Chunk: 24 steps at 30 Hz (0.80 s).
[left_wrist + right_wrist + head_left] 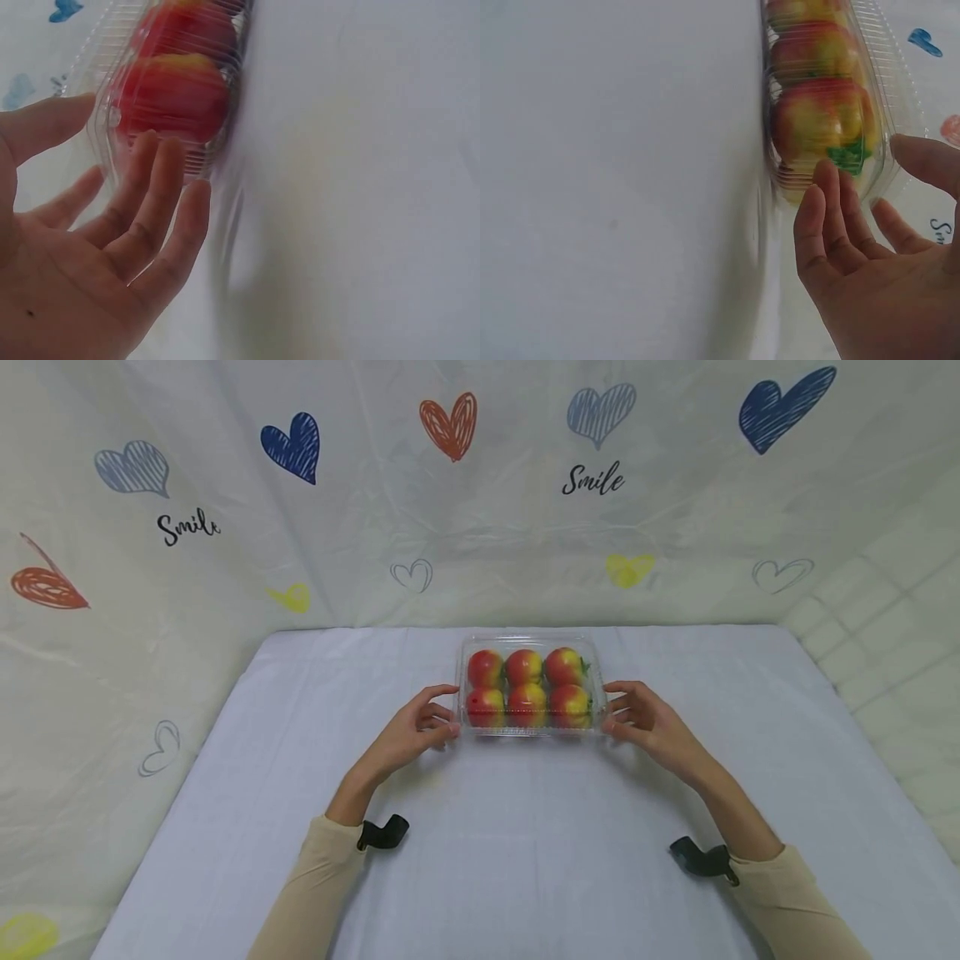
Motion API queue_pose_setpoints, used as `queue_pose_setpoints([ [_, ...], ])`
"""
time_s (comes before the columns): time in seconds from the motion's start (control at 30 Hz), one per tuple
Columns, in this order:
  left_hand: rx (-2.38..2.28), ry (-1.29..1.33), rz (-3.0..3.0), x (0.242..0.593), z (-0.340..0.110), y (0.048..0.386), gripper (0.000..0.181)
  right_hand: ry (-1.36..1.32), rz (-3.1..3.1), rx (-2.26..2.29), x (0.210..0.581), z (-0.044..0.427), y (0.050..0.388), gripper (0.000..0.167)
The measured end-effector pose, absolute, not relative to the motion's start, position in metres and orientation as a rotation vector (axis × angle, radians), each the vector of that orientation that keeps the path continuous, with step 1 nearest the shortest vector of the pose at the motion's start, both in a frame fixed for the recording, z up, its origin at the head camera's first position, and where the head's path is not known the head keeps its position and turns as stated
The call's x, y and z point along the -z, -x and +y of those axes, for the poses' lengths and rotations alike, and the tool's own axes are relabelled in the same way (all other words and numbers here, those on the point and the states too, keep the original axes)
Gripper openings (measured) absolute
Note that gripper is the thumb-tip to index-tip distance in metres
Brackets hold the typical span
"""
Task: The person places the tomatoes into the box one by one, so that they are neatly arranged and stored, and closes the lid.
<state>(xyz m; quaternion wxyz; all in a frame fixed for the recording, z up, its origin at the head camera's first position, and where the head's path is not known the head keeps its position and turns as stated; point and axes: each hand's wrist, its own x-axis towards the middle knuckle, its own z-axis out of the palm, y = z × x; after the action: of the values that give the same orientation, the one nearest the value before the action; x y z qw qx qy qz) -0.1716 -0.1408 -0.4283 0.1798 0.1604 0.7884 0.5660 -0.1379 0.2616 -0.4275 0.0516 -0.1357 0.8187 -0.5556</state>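
Observation:
A clear plastic clamshell box [531, 732] with several red-and-yellow fruits, apple- or peach-like, lies near the far edge of the table. Green leaves show on some of the fruits [821, 120]. At the box's left end is my left hand [417, 727], its slightly bent fingers spread, fingertips at the end wall and rim. My right hand [643, 724] mirrors it at the right end. Neither hand's fingers reach over the top of the box. From these views I cannot tell how firmly the fingertips touch the plastic.
A white cloth covers the table [525, 852]. Behind and to the left hangs a pale curtain [510, 518] printed with hearts and "Smile". Small black wrist mounts [385, 832] sit at the beige sleeves [307, 893].

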Motion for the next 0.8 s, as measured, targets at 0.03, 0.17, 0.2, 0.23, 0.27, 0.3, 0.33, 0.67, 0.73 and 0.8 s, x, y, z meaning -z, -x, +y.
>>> queue_pose_setpoints([
  [0.03, -1.603, -0.454, 2.227, 0.4287, -0.1407, 0.1714, 0.061, 0.423, 2.481, 1.699, 0.4284, 0.2621, 0.138, 0.053],
  [0.17, -1.628, -0.465, 2.209, 0.4304, -0.1404, 0.1708, 0.061, 0.47, 2.437, 1.746, 0.4319, 0.2634, 0.1388, 0.052],
  [0.2, -1.634, -0.467, 2.203, 0.4305, -0.1402, 0.1707, 0.061, 0.478, 2.422, 1.756, 0.4325, 0.2638, 0.1389, 0.052],
  [0.23, -1.641, -0.466, 2.195, 0.4307, -0.1399, 0.1706, 0.061, 0.488, 2.407, 1.765, 0.433, 0.2641, 0.139, 0.051],
  [0.27, -1.647, -0.464, 2.188, 0.4307, -0.1395, 0.1706, 0.061, 0.498, 2.39, 1.777, 0.4336, 0.2643, 0.1392, 0.051],
  [0.3, -1.652, -0.458, 2.182, 0.4307, -0.139, 0.1705, 0.061, 0.506, 2.377, 1.784, 0.4342, 0.2645, 0.1393, 0.051],
  [0.33, -1.657, -0.454, 2.179, 0.4306, -0.1382, 0.1707, 0.061, 0.511, 2.367, 1.789, 0.4345, 0.2652, 0.1396, 0.051],
  [0.67, -1.677, -0.438, 2.156, 0.4291, -0.1366, 0.1695, 0.061, 0.485, 2.336, 1.813, 0.4356, 0.2642, 0.1374, 0.05],
  [0.73, -1.674, -0.439, 2.149, 0.4301, -0.137, 0.1694, 0.061, 0.475, 2.324, 1.817, 0.4353, 0.2635, 0.1365, 0.05],
  [0.8, -1.67, -0.44, 2.147, 0.4313, -0.1374, 0.1695, 0.062, 0.474, 2.307, 1.829, 0.4351, 0.2631, 0.1358, 0.05],
])
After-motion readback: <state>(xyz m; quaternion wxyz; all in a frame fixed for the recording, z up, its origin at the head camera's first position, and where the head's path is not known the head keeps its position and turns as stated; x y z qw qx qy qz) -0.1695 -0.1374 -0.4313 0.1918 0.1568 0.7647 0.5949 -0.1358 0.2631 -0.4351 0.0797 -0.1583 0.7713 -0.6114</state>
